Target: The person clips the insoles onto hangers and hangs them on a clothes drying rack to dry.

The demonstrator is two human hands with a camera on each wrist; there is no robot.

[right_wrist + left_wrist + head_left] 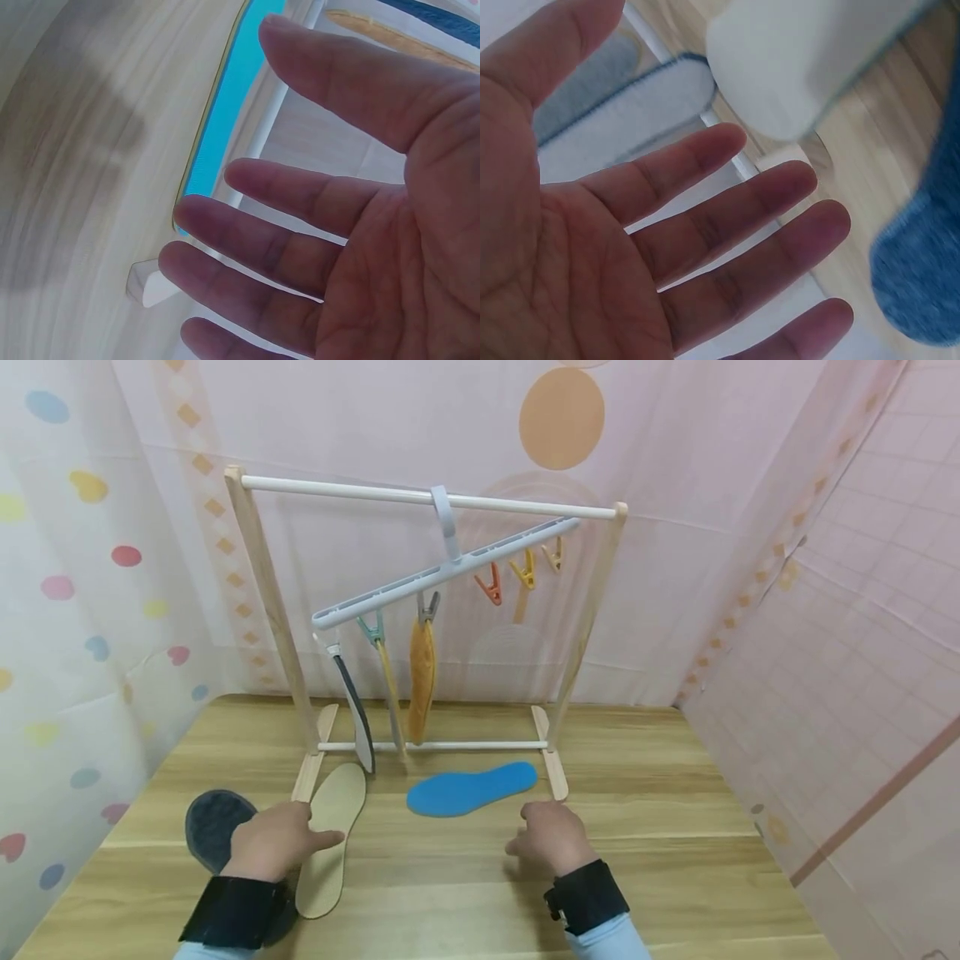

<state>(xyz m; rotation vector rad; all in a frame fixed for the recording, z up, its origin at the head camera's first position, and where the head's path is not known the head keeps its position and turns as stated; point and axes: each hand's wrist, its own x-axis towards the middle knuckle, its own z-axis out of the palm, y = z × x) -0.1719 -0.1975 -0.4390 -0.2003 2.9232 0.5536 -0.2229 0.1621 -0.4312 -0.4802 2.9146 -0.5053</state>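
Note:
My left hand [273, 842] hovers over a dark fuzzy insole [217, 822] and the left edge of a beige insole [337, 797]; its fingers look spread and hold nothing in the left wrist view. A bright blue insole [461, 792] lies flat on the table. To its lower right, my right hand [553, 837] is held above the wood, fingers apart and palm bare in the right wrist view. A dark-edged insole [356, 710], a thin insole seen edge-on [392, 697] and an orange-brown insole [422, 681] hang from clips.
A wooden rack [262, 577] with white bars stands at the back of the table [435, 893]. From its top bar hangs a tilted grey-blue hanger [397, 591], lower at the left. An orange clip [491, 587], a yellow clip [525, 570] and a beige clip [553, 556] hold nothing.

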